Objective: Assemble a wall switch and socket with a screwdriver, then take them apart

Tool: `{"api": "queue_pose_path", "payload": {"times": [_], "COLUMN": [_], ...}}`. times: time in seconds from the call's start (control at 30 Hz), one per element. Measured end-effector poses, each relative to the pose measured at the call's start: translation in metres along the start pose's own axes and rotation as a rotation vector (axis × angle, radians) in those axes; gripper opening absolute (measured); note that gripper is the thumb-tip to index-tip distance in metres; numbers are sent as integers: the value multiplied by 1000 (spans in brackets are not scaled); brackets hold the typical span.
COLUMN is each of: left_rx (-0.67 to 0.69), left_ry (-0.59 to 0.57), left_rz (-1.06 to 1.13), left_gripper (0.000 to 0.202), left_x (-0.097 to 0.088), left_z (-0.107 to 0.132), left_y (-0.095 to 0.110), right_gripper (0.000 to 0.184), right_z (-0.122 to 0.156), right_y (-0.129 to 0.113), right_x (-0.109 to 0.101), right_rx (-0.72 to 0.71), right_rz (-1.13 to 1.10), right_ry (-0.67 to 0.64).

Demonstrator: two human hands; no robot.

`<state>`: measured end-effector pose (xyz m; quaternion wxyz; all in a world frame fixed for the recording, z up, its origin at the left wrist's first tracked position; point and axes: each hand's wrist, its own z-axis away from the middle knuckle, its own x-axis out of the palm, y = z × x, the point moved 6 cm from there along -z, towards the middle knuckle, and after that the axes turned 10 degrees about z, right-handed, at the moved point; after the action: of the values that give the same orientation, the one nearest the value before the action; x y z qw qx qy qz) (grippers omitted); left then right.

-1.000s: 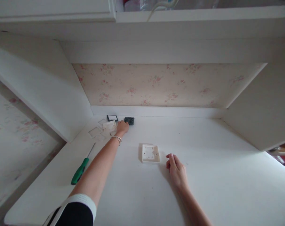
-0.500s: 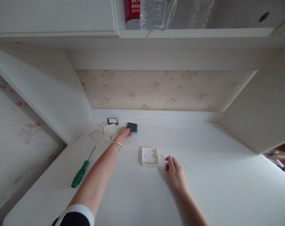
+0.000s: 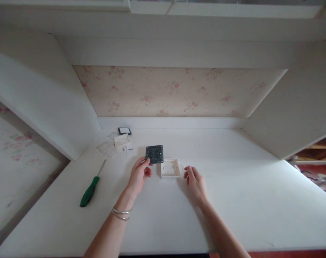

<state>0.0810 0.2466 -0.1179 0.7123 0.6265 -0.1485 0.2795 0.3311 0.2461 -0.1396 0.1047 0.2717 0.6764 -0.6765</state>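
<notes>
My left hand [image 3: 140,175] grips a dark grey square switch panel [image 3: 154,154] by its lower left edge, thumb on top. The panel is held above the counter, and its lower right corner overlaps the rim of a white mounting box [image 3: 170,168] in this view. That box lies open side up on the counter. Just right of it is my right hand [image 3: 195,182], with thumb and fingertips pressed together. Whether anything small sits in that pinch cannot be seen.
On the left lies a green-handled screwdriver [image 3: 89,192]. Behind it are a second white box [image 3: 122,140], a black-framed piece [image 3: 124,131], clear frames [image 3: 104,146] and small screws [image 3: 130,149]. Side panels and an overhead shelf [image 3: 219,10] bound the white counter [image 3: 232,200].
My left hand has picked up the switch panel from the back of the counter and brought it nearer, beside the mounting box. My right hand keeps its pinch. The view has tilted down.
</notes>
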Motion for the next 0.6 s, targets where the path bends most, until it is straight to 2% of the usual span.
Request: {"api": "queue_pose_path", "payload": {"times": [0.13, 0.23, 0.43, 0.6], "left_rx": [-61, -68, 6, 22], "left_ry": [-76, -104, -121, -157], "left_rz": [2, -49, -224, -330], "left_gripper": [38, 39, 38, 36], "left_x": [18, 25, 27, 32], "left_z": [6, 9, 12, 14], "left_y": [-16, -25, -29, -33], "right_gripper": [46, 46, 37, 32], "right_z": [-5, -8, -1, 8], "right_y": [-9, -18, -39, -43], "right_x": [11, 14, 17, 18], "right_rx": [57, 58, -183, -259], "right_rz": [-166, -193, -186, -74], "right_ry": [22, 35, -85, -37]}}
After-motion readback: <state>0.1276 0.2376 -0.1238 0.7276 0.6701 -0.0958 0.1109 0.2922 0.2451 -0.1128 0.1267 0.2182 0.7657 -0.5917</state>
